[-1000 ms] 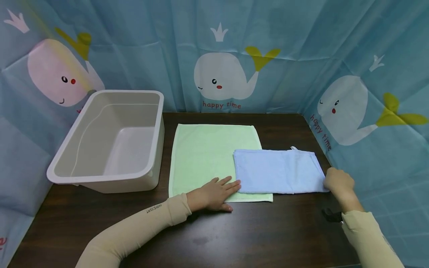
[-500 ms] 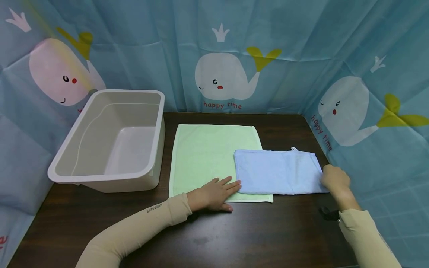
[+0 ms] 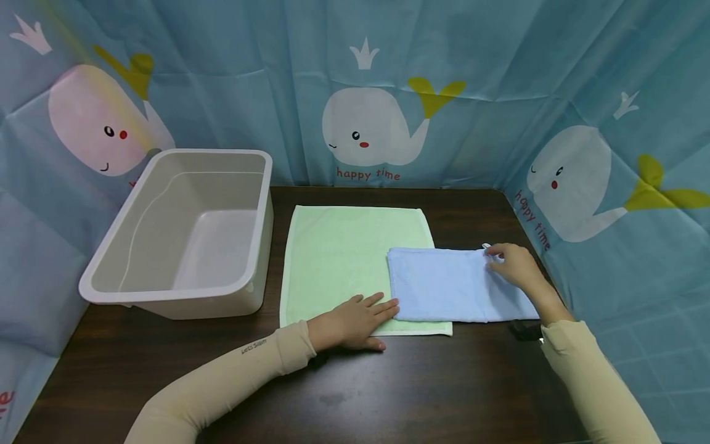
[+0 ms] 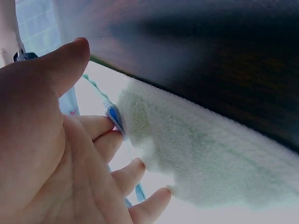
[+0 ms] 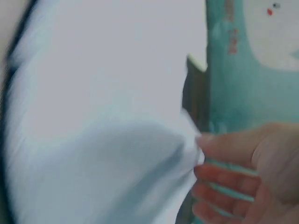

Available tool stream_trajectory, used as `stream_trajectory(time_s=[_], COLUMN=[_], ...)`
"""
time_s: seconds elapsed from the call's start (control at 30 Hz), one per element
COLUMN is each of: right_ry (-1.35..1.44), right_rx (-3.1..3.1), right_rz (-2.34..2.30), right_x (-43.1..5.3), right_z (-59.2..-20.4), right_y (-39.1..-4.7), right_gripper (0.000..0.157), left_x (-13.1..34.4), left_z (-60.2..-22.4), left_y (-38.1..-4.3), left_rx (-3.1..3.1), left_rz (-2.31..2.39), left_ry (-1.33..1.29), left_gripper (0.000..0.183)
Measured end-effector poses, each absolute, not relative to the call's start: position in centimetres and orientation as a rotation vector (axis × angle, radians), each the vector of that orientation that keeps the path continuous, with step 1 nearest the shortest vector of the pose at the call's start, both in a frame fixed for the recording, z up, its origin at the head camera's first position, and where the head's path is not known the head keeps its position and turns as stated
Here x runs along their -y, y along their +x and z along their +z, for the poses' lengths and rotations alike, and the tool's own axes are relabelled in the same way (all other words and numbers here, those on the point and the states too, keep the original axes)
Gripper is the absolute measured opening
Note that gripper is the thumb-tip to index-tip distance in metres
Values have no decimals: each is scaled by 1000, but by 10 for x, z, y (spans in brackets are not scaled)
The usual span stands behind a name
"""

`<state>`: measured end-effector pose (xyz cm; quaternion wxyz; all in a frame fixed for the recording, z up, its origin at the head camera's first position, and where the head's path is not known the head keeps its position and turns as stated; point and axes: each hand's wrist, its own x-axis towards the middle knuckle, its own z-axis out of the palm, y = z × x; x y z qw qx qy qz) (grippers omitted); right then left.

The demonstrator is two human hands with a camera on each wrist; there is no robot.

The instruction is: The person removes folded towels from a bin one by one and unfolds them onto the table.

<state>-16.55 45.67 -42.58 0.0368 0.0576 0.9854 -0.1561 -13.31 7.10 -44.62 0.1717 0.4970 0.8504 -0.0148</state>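
Observation:
A pale green towel [image 3: 338,259] lies flat on the dark table. Over its right part lies a folded light blue towel [image 3: 435,283], with a small white loop at its far edge. My left hand [image 3: 355,322] rests palm down on the green towel's near edge, fingers spread, fingertips touching the blue towel's left edge. At the blue towel's far right part is my right hand [image 3: 518,266]. In the right wrist view, thumb and forefinger of the right hand [image 5: 243,172] pinch the edge of the blue towel [image 5: 107,102], whose cloth creases toward them; this view is blurred.
A light grey plastic bin [image 3: 174,297] stands at the left of the dark table [image 3: 333,394], its inside bare. A blue whale-print curtain [image 3: 266,111] hangs behind the table and along both sides.
My right hand has moved from the blue towel's near right corner up and left to its far edge by the loop. My left hand and both towels' positions look the same.

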Motion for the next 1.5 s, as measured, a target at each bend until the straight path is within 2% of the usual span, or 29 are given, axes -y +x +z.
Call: stream_trajectory(time_s=[0.37, 0.67, 1.23, 1.5], right_ry=[-162, -384, -402, -444], right_rx=[-2863, -2752, -2620, -2648], right_rz=[-706, -810, -792, -800], right_x=[-405, -377, -353, -353], right_z=[-433, -449, -453, -446], right_y=[-229, -263, -276, -284], right_gripper=[35, 25, 7, 9], left_x=[-69, -67, -63, -61], left_z=[-448, -450, -451, -454], left_y=[-132, -132, -132, -131], left_rx=[-2417, -2431, -2440, -2446], left_rz=[-35, -45, -81, -100], left_ry=[1388, 1385, 1399, 1405], left_gripper=[77, 78, 80, 82])
